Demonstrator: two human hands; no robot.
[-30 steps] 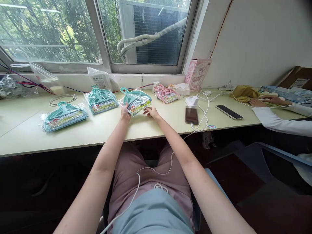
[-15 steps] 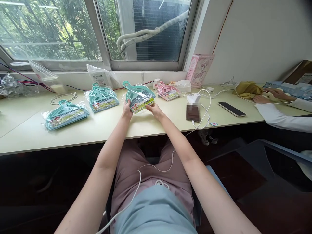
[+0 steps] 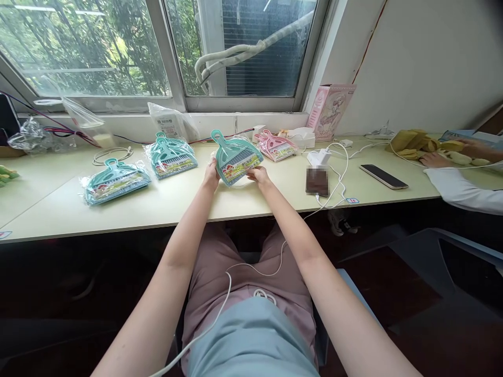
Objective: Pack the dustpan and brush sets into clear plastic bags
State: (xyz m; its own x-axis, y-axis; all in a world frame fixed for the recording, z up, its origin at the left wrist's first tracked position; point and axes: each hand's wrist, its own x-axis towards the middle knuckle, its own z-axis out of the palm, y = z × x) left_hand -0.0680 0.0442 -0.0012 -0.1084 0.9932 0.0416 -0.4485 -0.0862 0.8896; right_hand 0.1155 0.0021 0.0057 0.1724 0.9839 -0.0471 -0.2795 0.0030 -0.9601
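Observation:
Between both hands is a green dustpan and brush set (image 3: 237, 157) in clear wrap, its handle pointing away from me and its printed label facing up. My left hand (image 3: 212, 174) grips its left edge, while my right hand (image 3: 258, 175) holds its lower right corner, fingers partly under it. Two more wrapped green dustpan sets lie to the left, a nearer one (image 3: 117, 182) and a farther one (image 3: 172, 156). Behind my right hand rests a pink dustpan set (image 3: 276, 145).
On the right are a white charger (image 3: 318, 157) with cables, a blurred brown object (image 3: 317, 181) and a phone (image 3: 384, 176). A pink box (image 3: 332, 112) stands by the wall. Another person's hand (image 3: 432, 159) is beside yellow items (image 3: 416, 142) at far right.
The held dustpan set has turned slightly and shifted a little to the right, with both hands still on it. The view has swung a little left. The other person's hands have moved.

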